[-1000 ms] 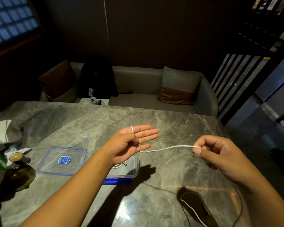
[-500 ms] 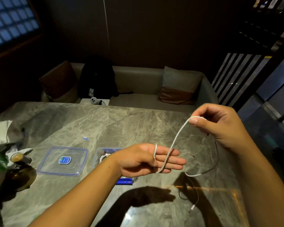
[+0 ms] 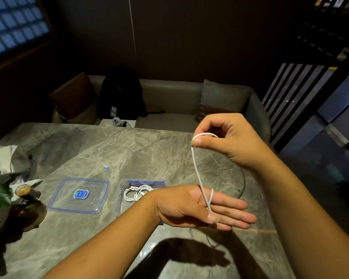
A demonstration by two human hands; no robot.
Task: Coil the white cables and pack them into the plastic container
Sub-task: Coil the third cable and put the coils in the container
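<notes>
- Winding is mid-way: the white cable [image 3: 196, 168] runs from the right hand [image 3: 228, 139] down to the left hand [image 3: 199, 208], where it crosses over the flat, outstretched fingers [image 3: 233, 211] in what looks like a loop or two.
- Right hand grip is a tight thumb-and-finger pinch on the cable, held up above the surface [image 3: 149, 154]. Left hand isn't really gripping, more acting as a spool, with the thumb pressed down on the strand.
- There's a loose tail of the same cable curving off behind the right wrist and dropping below the left hand. It gets dark there, so I can't tell how much is left to wind.
- So, my guess: at least one cable packed, this one barely started, then it has to go in the box and the lid goes on.
- The plastic container [image 3: 122, 190] sits on the surface just behind the left wrist, open, with a coiled white cable bundle [image 3: 136, 193] already in it.
- Its clear lid [image 3: 79, 195] with a blue sticker lies flat right beside it, to the left.
- Further left is a small glass [image 3: 24, 191] and some crumpled paper [image 3: 4, 158], well apart from the action.
</notes>
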